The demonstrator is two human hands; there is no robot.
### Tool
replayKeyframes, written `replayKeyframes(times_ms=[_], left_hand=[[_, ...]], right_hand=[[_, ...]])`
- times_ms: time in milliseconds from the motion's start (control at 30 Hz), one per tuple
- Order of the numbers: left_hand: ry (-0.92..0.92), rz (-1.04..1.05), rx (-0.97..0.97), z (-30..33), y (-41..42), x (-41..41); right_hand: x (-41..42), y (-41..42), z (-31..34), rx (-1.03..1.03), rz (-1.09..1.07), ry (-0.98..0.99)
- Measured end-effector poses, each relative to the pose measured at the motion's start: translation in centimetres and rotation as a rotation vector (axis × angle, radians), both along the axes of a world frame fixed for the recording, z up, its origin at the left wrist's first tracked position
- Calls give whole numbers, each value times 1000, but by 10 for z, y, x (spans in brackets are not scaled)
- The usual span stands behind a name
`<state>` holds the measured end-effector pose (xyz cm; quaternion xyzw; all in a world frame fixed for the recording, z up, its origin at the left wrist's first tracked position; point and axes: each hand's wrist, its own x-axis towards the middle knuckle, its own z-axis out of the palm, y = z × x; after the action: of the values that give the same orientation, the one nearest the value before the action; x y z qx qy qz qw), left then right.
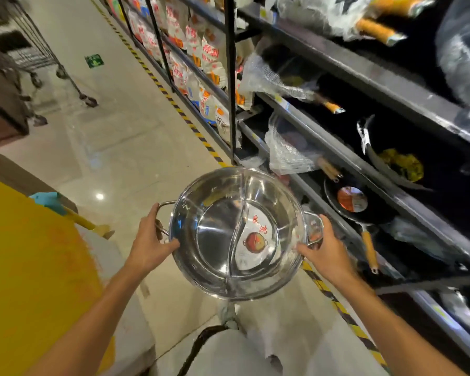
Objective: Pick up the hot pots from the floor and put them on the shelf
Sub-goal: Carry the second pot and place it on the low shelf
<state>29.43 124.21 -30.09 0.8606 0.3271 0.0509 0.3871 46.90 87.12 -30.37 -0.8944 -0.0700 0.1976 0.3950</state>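
Observation:
I hold a shiny steel hot pot (217, 234) in the air at about waist height. It has a curved divider down the middle and a round paper label with red characters in its right half. My left hand (152, 245) grips its left wire handle and rim. My right hand (323, 248) grips its right handle. The dark metal shelf (364, 169) stands just to the right of the pot. No other hot pot shows on the floor.
The shelf tiers hold black frying pans (356, 204) with orange handles and plastic-wrapped cookware (291, 147). Yellow-black tape (345, 313) lines the floor along the shelf base. Bagged goods (190, 63) fill farther shelves. A wire trolley (38, 50) stands far left. A yellow surface (30, 267) lies at lower left.

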Motion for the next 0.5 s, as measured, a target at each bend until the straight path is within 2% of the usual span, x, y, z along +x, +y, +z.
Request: replayKeyframes(times_ms=[200, 367, 500], left_hand=[[-9, -229, 11, 18, -75, -18], [-20, -453, -45, 8, -133, 3], [-15, -638, -48, -7, -188, 17]], right_hand=[[-85, -99, 13, 65, -203, 53], [-152, -171, 16, -68, -402, 21], [-216, -222, 14, -92, -606, 65]])
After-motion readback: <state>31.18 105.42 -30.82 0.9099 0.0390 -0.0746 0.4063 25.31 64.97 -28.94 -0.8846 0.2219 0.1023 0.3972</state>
